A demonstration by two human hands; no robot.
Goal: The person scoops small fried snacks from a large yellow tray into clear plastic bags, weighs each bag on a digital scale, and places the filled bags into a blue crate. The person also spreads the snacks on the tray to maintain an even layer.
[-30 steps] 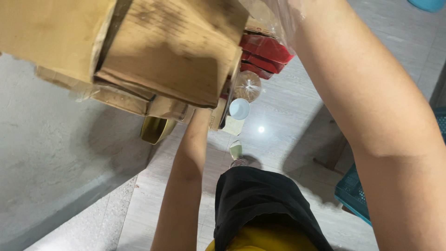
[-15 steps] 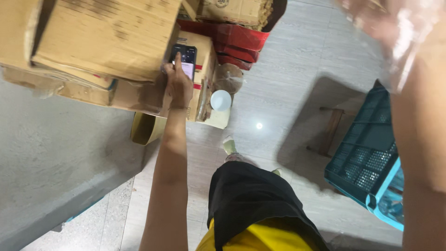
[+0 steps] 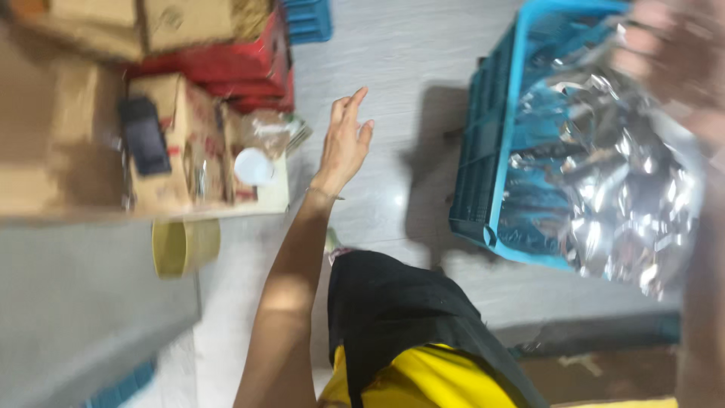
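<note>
My left hand (image 3: 345, 140) hangs open in the air above the light floor, fingers spread, holding nothing. It is a little right of a low cardboard box (image 3: 170, 143) with a dark phone (image 3: 145, 136) lying on top. My right hand (image 3: 676, 60) is blurred at the top right and grips a crinkled clear plastic bag (image 3: 615, 174) that hangs over a blue plastic crate (image 3: 483, 151).
Stacked cardboard boxes (image 3: 91, 23) and a red crate (image 3: 242, 68) stand at the upper left. A clear bottle with a white cap (image 3: 257, 155) lies by the box. A yellow-green tub (image 3: 181, 245) sits below, beside a grey surface (image 3: 83, 302).
My left hand has let go of the phone, which now rests on the box, and has swung right, open. The view turned right, and the plastic bag in my right hand now hangs over the crate.
</note>
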